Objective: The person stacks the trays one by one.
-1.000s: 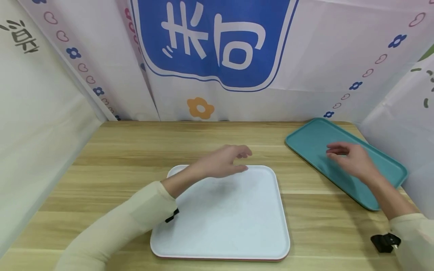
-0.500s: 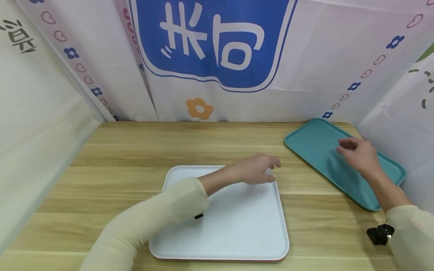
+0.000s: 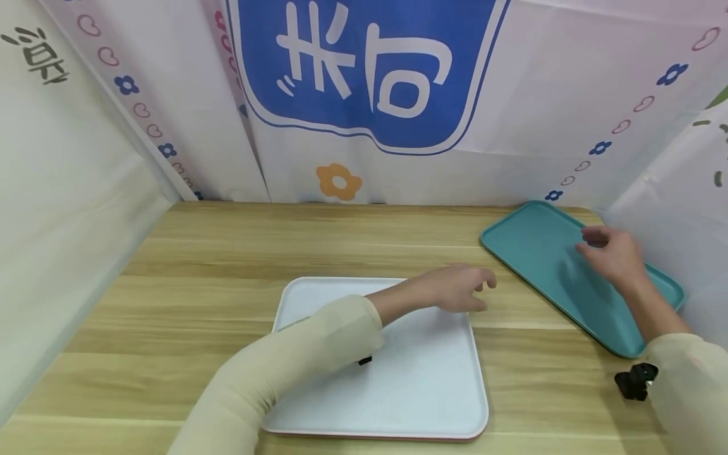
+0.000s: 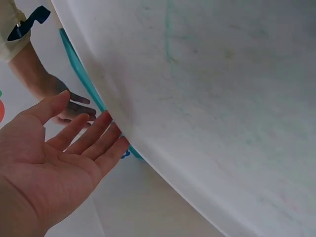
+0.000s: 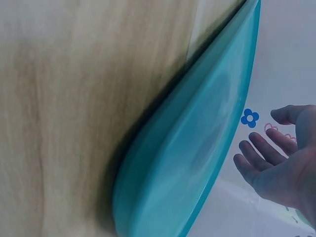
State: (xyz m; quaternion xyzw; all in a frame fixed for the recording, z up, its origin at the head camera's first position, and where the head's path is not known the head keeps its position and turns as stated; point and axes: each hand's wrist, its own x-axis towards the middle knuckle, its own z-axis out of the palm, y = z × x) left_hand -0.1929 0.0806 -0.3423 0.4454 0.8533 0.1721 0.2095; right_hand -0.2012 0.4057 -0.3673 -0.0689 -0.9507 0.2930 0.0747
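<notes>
In the head view my left hand (image 3: 459,289) hovers over the right far corner of a white tray (image 3: 398,379), fingers loosely bent and holding nothing. The left wrist view shows that palm (image 4: 54,168) with relaxed fingers beside the white tray's edge. My right hand (image 3: 614,256) is held above a teal tray (image 3: 534,240), its fingers slightly bent and nothing in them. From the right wrist the teal tray (image 5: 182,148) looks tilted by the camera angle, with the loose-fingered right hand (image 5: 281,158) apart from it. The left forearm's sleeve hides part of the white tray.
Both trays lie on a wood-grain table (image 3: 227,253). A printed white cloth (image 3: 546,82) stands behind it, and further cloth walls (image 3: 68,189) rise at the left and right sides. A black wrist camera (image 3: 636,382) sits at the right sleeve.
My left hand has moved to the right across the white tray, towards its right edge. The right hand has shifted slightly right and away from me above the teal tray. Both trays stay put.
</notes>
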